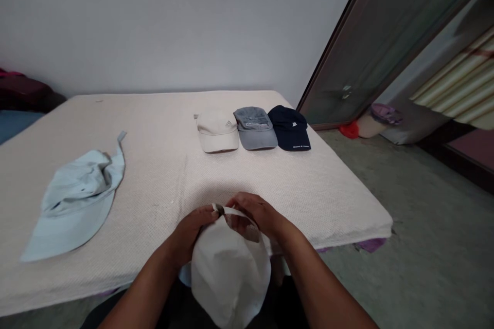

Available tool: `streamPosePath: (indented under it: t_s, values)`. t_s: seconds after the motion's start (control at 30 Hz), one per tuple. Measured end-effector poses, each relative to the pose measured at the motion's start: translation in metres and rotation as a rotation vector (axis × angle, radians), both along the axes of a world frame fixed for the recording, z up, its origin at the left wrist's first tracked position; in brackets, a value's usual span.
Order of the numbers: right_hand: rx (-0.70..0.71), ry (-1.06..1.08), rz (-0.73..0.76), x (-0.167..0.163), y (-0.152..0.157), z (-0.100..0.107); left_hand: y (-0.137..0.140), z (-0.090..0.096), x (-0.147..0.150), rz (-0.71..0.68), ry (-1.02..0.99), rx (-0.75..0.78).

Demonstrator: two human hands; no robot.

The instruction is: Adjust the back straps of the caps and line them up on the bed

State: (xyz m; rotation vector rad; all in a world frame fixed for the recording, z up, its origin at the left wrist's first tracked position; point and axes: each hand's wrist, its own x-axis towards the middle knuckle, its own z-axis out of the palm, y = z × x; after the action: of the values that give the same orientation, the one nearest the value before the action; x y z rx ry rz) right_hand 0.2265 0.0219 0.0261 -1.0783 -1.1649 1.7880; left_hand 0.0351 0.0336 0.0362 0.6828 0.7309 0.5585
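Note:
A white cap (231, 272) is held between my two hands at the front edge of the bed, its crown facing me and its back strap and opening turned upward. My left hand (193, 231) grips the strap's left end near a small dark buckle. Curled over the other side of the opening, my right hand (257, 213) has its fingers partly inside the gap. To the far left lies a crumpled pale blue cap (79, 195) with its strap sticking up. Three caps sit in a row farther back: cream (218, 131), grey (257, 128) and navy (290, 128).
The bed (154, 236) carries a white textured cover and meets a plain wall behind. A dark bag (25, 90) is at the far left. On the floor to the right stand a bin (376, 121) and a red item (349, 129), beside a glass-panelled door (355, 46).

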Motion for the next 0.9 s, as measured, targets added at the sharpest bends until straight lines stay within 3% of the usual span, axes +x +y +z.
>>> streamPosePath:
  t_s: [0.13, 0.27, 0.5, 0.9]
  values:
    - [-0.051, -0.035, -0.009, 0.004, -0.002, -0.0001, -0.0002, -0.0024, 0.0013, -0.017, -0.002, -0.026]
    - [0.049, -0.047, -0.052, 0.0027, -0.0022, 0.0022, 0.0007, -0.0042, 0.0011, -0.036, -0.023, -0.06]
    - [0.086, 0.129, -0.121, 0.0035, -0.0063, 0.0031, 0.0012, -0.0061, 0.0028, -0.094, -0.037, -0.055]
    - [0.106, 0.116, -0.073, -0.0001, -0.0092, -0.0006, -0.0044, -0.0064, 0.0095, -0.114, 0.008, -0.013]
